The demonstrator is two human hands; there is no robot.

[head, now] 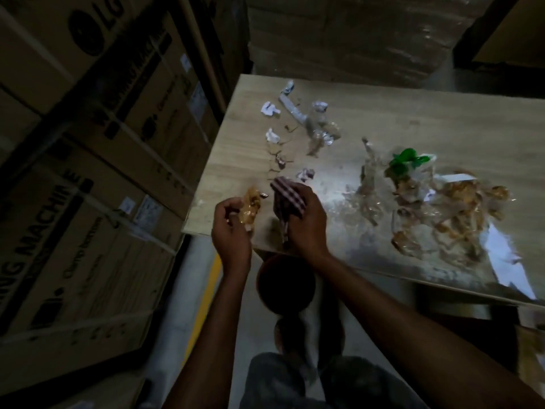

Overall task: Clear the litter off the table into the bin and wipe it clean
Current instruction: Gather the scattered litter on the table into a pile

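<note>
My left hand point(231, 228) grips a crumpled golden-brown wrapper point(250, 206) at the near left corner of the wooden table point(413, 119). Beside it, my right hand point(306, 219) holds a striped checked cloth point(287, 196) bunched in its fingers, just above the table's near edge. Litter lies scattered on the tabletop: white paper scraps point(269, 109), clear crinkled plastic point(321, 128), and a big heap of clear and brownish wrappers point(442, 214) with a green piece point(405, 160) at the right. A round dark bin point(286, 286) stands on the floor below the table edge, under my hands.
Stacked cardboard appliance boxes point(88, 143) wall off the left side. More wrapped cartons point(339, 33) stand behind the table. A yellow line point(206, 293) runs along the grey floor between the boxes and the table. White powdery smears point(339, 202) mark the tabletop near me.
</note>
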